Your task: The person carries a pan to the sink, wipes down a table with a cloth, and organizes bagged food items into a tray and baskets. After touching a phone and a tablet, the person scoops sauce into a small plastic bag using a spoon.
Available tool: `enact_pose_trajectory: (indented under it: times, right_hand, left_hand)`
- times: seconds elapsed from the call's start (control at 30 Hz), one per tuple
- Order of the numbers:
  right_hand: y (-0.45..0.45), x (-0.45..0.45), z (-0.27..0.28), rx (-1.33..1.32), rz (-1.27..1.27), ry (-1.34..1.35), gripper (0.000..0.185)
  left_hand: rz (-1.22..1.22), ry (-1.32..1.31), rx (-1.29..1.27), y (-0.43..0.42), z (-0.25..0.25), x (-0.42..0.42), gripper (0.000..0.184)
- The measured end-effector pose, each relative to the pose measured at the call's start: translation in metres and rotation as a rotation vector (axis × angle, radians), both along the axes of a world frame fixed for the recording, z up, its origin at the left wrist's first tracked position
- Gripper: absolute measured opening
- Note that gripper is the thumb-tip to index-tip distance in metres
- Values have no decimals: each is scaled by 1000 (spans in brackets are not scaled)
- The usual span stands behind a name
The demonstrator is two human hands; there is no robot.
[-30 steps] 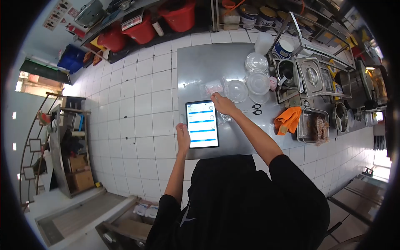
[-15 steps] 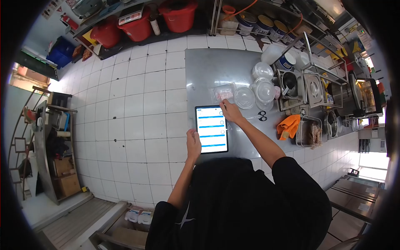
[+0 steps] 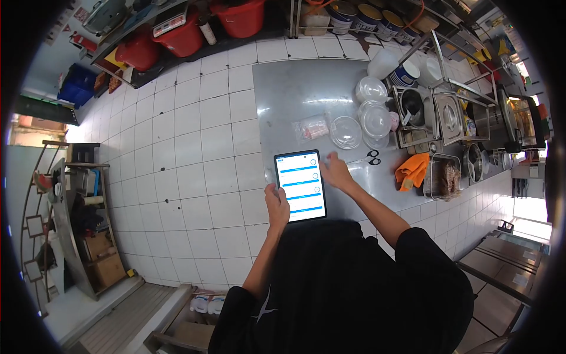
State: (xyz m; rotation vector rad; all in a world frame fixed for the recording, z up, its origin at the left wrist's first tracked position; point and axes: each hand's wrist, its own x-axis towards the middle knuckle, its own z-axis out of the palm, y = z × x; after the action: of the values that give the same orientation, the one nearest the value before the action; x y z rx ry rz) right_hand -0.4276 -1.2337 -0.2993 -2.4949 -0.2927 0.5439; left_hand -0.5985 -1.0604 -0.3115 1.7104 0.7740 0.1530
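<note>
A tablet (image 3: 300, 186) with a lit white and blue screen is above the near left part of the steel table (image 3: 289, 88). My left hand (image 3: 277, 205) grips its left edge. Just off the tablet's upper right side is my right hand (image 3: 336, 171), its fingers apart and holding nothing. Beyond the tablet lies a clear plastic packet (image 3: 312, 128) with pinkish contents. Round clear plastic lids or bowls (image 3: 345, 132) are to the right of the packet. Scissors (image 3: 372, 157) with black handles lie right of my right hand.
An orange cloth (image 3: 413, 171) lies at the table's right, beside a clear tray (image 3: 443, 177) with brown contents. Behind them are metal pans (image 3: 450, 118) and a metal rack. Red tubs (image 3: 244, 17) line the far side. A shelf unit (image 3: 76, 218) is at left.
My right hand has come off the tablet's upper right edge and moved slightly right, its fingers now apart. My left hand still holds the tablet. The view has shifted a little.
</note>
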Motion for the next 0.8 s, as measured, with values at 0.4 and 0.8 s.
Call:
enact_pose_trajectory:
  times: [0.4, 0.8]
  right_hand:
    - [-31, -111, -47, 359, -515, 429, 55]
    - [-54, -65, -33, 165, -227, 624, 47]
  left_hand:
    - [120, 113, 14, -13, -5, 11, 48]
    - [112, 97, -128, 4, -12, 1, 41]
